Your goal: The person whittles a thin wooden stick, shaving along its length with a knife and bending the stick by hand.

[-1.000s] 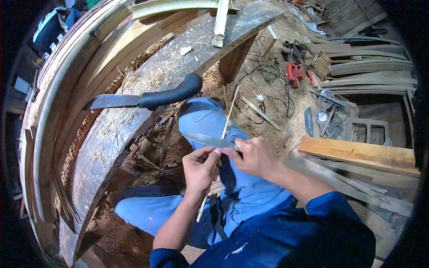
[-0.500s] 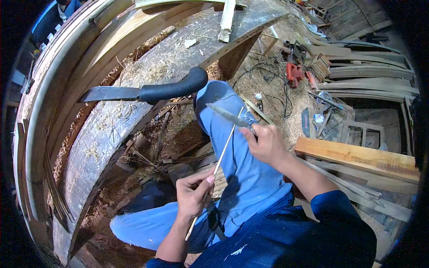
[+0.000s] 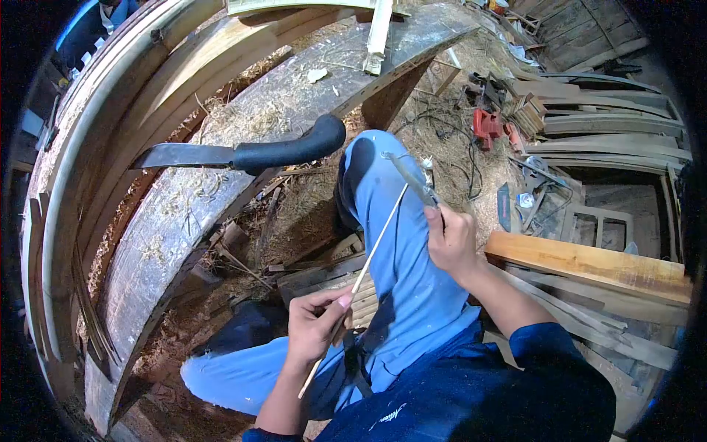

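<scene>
My left hand [image 3: 317, 324] pinches a thin pale wooden stick [image 3: 379, 243], which slants from below the hand up across my thigh. My right hand [image 3: 451, 239] is closed round the handle of a small knife [image 3: 409, 175]; its blade points up and left over my knee, close to the stick's upper tip. Whether blade and stick touch, I cannot tell. A larger knife with a thick black handle [image 3: 291, 151] lies on the curved worn bench [image 3: 158, 247], its dark blade toward the left.
Curved timbers [image 3: 88, 132] run along the left. A red tool [image 3: 486, 127] and cables lie on the shavings-covered floor. A yellowish plank [image 3: 589, 261] is at the right, with stacked curved boards [image 3: 607, 121] beyond it. Part of a person [image 3: 118, 11] shows at top left.
My right hand and the small knife have moved away from my left hand, up along the stick and to the right. My left hand has shifted down and slightly left, still holding the stick.
</scene>
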A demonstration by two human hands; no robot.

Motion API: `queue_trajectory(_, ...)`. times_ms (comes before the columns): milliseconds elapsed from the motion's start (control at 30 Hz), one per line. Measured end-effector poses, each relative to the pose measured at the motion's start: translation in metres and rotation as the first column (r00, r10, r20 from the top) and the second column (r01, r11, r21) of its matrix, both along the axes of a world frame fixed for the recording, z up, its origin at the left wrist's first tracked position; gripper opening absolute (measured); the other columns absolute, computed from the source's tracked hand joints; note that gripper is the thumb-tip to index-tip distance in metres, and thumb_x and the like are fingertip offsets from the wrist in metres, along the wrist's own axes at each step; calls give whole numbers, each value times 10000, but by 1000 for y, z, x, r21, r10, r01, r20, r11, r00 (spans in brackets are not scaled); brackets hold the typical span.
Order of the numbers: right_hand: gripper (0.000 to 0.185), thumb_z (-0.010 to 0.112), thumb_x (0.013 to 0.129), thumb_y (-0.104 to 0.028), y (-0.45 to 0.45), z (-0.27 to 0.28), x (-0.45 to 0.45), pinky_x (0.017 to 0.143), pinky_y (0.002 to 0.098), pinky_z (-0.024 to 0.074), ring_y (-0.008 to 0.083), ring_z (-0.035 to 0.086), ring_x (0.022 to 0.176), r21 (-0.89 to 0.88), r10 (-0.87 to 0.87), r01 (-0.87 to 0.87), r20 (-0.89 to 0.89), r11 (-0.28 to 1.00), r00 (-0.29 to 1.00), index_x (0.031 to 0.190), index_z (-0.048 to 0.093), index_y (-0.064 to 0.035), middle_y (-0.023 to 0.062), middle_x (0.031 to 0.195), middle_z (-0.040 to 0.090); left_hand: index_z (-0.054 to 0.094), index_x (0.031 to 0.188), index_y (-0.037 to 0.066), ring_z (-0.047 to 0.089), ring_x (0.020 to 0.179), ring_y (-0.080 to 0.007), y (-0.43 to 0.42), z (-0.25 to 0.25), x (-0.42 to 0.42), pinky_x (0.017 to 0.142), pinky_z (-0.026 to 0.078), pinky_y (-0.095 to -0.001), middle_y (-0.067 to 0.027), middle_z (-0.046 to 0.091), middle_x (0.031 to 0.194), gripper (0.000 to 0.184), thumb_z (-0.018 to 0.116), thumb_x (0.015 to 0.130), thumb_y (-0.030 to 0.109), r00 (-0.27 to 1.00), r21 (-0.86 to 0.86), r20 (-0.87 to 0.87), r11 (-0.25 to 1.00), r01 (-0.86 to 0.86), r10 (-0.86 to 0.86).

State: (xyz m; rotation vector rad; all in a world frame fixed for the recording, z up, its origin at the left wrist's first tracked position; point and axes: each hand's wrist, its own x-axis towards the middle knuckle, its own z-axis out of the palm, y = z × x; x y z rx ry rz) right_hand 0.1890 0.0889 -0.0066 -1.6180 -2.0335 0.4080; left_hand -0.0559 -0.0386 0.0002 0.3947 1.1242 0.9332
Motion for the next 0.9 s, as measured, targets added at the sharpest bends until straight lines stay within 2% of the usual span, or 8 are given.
queue_trajectory(67, 471, 612, 953, -382, -4, -1, -2, 469, 498, 408, 426, 576, 513, 38, 13, -10, -74, 999, 997, 641, 528, -40, 209, 537, 542, 710, 1113, -20, 479, 437, -70, 10, 1, 8, 394, 339, -223, -51, 629, 660, 220, 630, 963, 118, 1000, 12, -22, 1000, 13, -13)
queue_trajectory(167, 460, 637, 934, -378, -7, 3, -9, 451, 484, 426, 416, 586, 502, 14, 116, -117, 81, 993, 990, 634, 539, -44, 208, 512, 535, 689, 1157, -22, 482, 454, -57, 26, -3, 21, 416, 343, -209, -53, 634, 685, 251, 622, 973, 135, 995, 115, -92, 993, -13, 24)
queue_trajectory(333, 474, 643, 922, -411, -10, 16, -24, 453, 488, 469, 409, 612, 505, -60, 190, -185, 91, 981, 977, 627, 559, -50, 212, 498, 544, 631, 1172, -24, 465, 447, -37, 58, 1, 31, 404, 325, -211, -48, 631, 661, 250, 636, 958, 104, 975, 241, -189, 968, -68, 116)
queue_trajectory(500, 375, 612, 943, -431, -15, 13, -29, 451, 489, 468, 406, 610, 498, -13, 215, -215, -25, 977, 976, 832, 577, -75, 188, 514, 564, 626, 1170, -30, 489, 485, -47, 78, -4, 30, 430, 349, -216, -72, 643, 703, 248, 638, 948, 79, 975, 304, -131, 943, -132, 179)
queue_trajectory(600, 343, 599, 953, -415, -12, 18, -29, 481, 502, 474, 410, 629, 548, -19, 216, -216, 0, 976, 976, 930, 552, -76, 197, 572, 597, 620, 1169, -39, 509, 513, -58, 79, 1, 29, 452, 369, -216, -77, 648, 729, 248, 634, 947, 71, 982, 285, -133, 954, -90, 133)
queue_trajectory(733, 330, 588, 961, -391, -3, 32, -30, 530, 520, 484, 412, 650, 620, 26, 283, -284, 35, 959, 959, 938, 548, -65, 218, 642, 625, 613, 1174, -48, 518, 524, -64, 73, -1, 27, 464, 380, -215, -74, 650, 735, 255, 630, 951, 75, 985, 301, -124, 951, -75, 117)
queue_trajectory(833, 354, 582, 959, -395, 0, 36, -33, 566, 523, 493, 419, 660, 675, -113, 252, -247, 26, 962, 967, 910, 542, -47, 238, 705, 643, 613, 1174, -50, 514, 513, -64, 69, 3, 26, 456, 378, -218, -68, 653, 724, 257, 628, 958, 89, 990, 230, -115, 972, -54, 83)
queue_trajectory(900, 349, 618, 943, -354, 1, 36, -38, 563, 504, 476, 429, 624, 617, -124, 256, -236, 191, 964, 948, 847, 543, -27, 211, 620, 597, 617, 1165, -51, 507, 501, -64, 67, -2, 26, 449, 373, -219, -70, 652, 713, 252, 627, 961, 97, 989, 236, -119, 970, -54, 84)
